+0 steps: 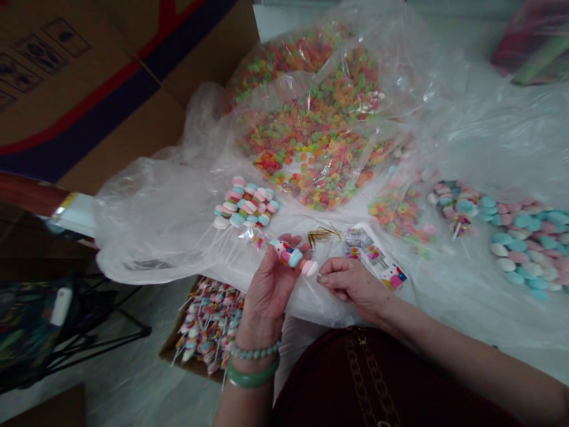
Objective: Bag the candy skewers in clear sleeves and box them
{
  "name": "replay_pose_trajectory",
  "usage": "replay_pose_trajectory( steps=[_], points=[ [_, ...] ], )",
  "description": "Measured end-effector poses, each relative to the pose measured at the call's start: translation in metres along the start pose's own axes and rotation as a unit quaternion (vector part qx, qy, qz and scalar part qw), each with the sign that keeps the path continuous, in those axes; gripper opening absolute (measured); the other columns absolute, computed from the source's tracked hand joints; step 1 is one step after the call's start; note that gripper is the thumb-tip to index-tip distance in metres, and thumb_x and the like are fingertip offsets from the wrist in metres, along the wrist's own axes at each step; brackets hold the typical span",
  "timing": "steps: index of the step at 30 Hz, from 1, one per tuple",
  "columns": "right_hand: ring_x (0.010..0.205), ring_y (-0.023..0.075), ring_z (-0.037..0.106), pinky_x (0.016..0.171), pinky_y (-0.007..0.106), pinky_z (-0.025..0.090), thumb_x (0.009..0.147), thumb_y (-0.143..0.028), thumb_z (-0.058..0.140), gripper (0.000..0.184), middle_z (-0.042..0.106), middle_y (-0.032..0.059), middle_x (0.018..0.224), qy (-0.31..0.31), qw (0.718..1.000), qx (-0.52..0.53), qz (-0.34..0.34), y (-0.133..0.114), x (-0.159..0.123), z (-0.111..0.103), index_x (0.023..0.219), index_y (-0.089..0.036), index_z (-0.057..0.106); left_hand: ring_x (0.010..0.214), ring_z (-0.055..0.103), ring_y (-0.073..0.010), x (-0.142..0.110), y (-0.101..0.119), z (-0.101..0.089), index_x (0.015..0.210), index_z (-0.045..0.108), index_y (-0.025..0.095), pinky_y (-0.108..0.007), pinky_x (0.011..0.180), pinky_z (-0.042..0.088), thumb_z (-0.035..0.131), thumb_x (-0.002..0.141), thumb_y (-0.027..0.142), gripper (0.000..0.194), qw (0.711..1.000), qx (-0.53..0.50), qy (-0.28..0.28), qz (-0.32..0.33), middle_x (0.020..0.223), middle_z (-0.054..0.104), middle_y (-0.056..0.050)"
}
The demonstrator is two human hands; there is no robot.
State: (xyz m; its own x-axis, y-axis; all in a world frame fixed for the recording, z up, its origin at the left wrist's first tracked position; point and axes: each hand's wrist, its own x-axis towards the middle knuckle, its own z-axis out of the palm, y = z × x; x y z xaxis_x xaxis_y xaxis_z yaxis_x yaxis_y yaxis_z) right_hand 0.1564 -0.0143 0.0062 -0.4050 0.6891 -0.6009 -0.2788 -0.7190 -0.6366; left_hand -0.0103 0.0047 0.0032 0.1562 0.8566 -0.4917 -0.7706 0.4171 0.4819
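My left hand (272, 283) is closed around a candy skewer (291, 254), with pink, white and blue pieces partly covered by a printed wrapper. Close to its right end, my right hand (344, 281) pinches what looks like a thin white stick, of which only a small tip shows. Beyond the hands lie gold twist ties (323, 235) and a pile of printed wrappers (377, 255). Several finished-looking candy skewers (246, 204) rest in a bunch to the left, their white sticks toward me.
Clear plastic sheeting (151, 207) covers the table. A large bag of ring candies (311, 112) lies at the back, loose pastel candies (528, 237) at right. A cardboard box (111, 77) stands at the left. Below the table edge is a box of wrapped skewers (208, 326).
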Motion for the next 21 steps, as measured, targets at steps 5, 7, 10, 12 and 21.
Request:
replay_pose_trajectory(
  steps=[5,7,10,12,21],
  points=[
    [0.048,0.0063,0.033,0.045,0.021,0.020,0.061,-0.025,0.066,0.011,0.046,-0.0052,0.052,0.070,0.986,-0.137,-0.070,-0.006,-0.002,-0.002,0.061,-0.015,0.060,0.085,0.066,-0.0189,0.004,0.010,-0.002,0.090,0.065,0.015,-0.030,0.080,0.053,0.071,0.077,0.025,0.017,0.995,0.016,0.052,0.079,0.088,0.069,-0.004],
    [0.048,0.0065,0.032,0.045,0.022,0.019,0.063,-0.028,0.066,0.014,0.045,-0.0051,0.051,0.054,0.991,-0.116,-0.050,-0.005,-0.002,-0.003,0.064,-0.015,0.062,0.082,0.066,-0.0176,0.004,0.012,0.001,0.087,0.065,0.015,-0.028,0.077,0.054,0.072,0.076,0.023,0.015,0.992,0.029,0.060,0.107,0.084,0.068,-0.003],
    [0.046,0.0065,0.029,0.045,0.022,0.016,0.066,-0.034,0.066,0.021,0.042,-0.0056,0.051,0.017,0.998,-0.068,0.001,-0.003,-0.003,-0.002,0.071,-0.014,0.064,0.081,0.067,-0.0172,0.004,0.012,0.006,0.084,0.064,0.017,-0.029,0.078,0.054,0.072,0.076,0.022,0.012,0.988,0.024,0.081,0.130,0.081,0.068,-0.001],
    [0.046,0.0067,0.029,0.045,0.022,0.017,0.065,-0.033,0.066,0.020,0.042,-0.0056,0.051,0.018,0.997,-0.069,0.010,-0.002,-0.003,-0.001,0.072,-0.014,0.064,0.081,0.067,-0.0170,0.005,0.010,0.008,0.083,0.063,0.017,-0.031,0.079,0.054,0.070,0.078,0.021,0.010,0.985,0.019,0.100,0.138,0.080,0.068,-0.001],
    [0.059,0.0106,0.044,0.055,0.022,0.029,0.068,-0.019,0.057,0.010,0.051,-0.0035,0.057,0.067,0.956,-0.275,-0.081,-0.005,0.001,0.004,0.059,-0.017,0.061,0.080,0.067,-0.0157,0.009,-0.002,0.017,0.084,0.063,0.018,-0.028,0.078,0.054,0.073,0.076,0.024,0.014,0.977,0.030,0.105,0.182,0.078,0.065,0.001]
  ],
)
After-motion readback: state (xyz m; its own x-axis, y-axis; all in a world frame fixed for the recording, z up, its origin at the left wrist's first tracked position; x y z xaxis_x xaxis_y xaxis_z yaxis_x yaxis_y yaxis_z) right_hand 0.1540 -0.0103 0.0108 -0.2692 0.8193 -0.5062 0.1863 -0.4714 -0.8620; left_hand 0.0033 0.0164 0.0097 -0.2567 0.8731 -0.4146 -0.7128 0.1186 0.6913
